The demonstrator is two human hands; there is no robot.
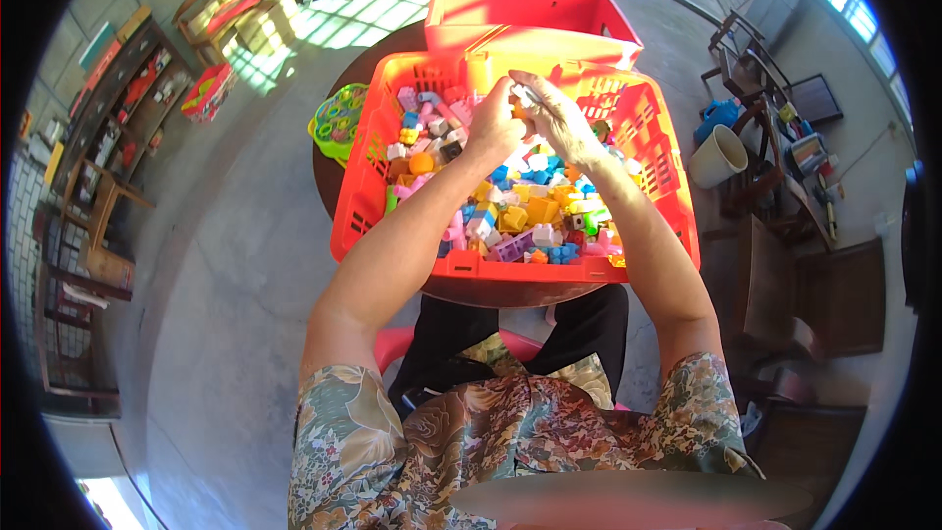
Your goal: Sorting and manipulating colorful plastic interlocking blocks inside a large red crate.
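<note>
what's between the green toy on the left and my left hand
In the head view, the red crate's left slatted wall and a heap of coloured bricks lie between the green toy and the left hand.

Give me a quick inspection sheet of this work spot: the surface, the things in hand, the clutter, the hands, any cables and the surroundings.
Surface: round dark table, mostly covered by baskets.
Job's things: red basket full of mixed coloured building blocks; a small block piece between both hands.
Clutter: second red basket behind; green toy tray at table's left edge.
Hands: left hand and right hand meet over the basket, fingers on the piece.
Cables: nothing seen.
Surroundings: concrete floor, wooden shelves left, cream bucket right.
</note>
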